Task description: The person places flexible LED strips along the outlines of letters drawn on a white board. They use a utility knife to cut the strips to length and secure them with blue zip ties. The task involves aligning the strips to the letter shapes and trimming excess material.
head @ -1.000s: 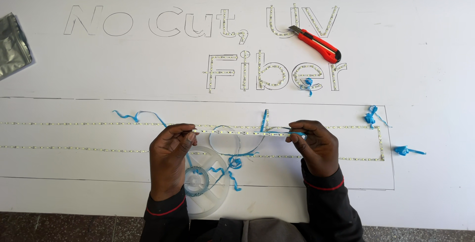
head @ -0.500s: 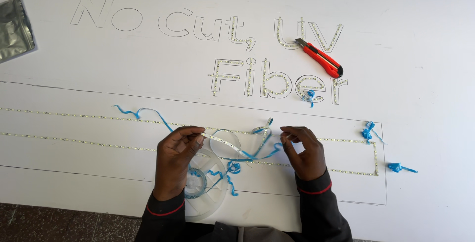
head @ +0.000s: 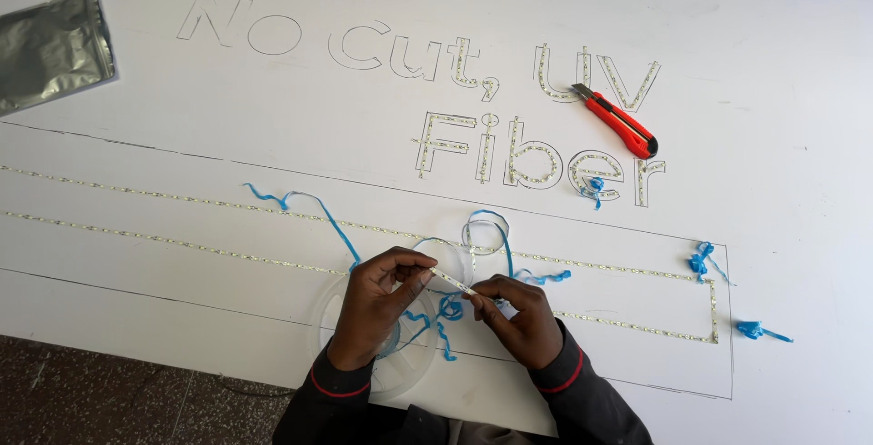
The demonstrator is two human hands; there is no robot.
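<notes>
Both your hands pinch one thin white LED strip (head: 452, 282): left hand (head: 377, 304) fingers clamped at 9 o'clock, right hand (head: 518, 318) at 3, above a clear plastic reel (head: 400, 368).

Both hands (head: 455, 304) pinched, close together.

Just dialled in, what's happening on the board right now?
A person's left hand and right hand pinch a short stretch of thin LED strip between them, above a clear reel. Strip already fills some outlined letters. Curls of blue backing tape lie around, and a red utility knife rests near the letters.
</notes>
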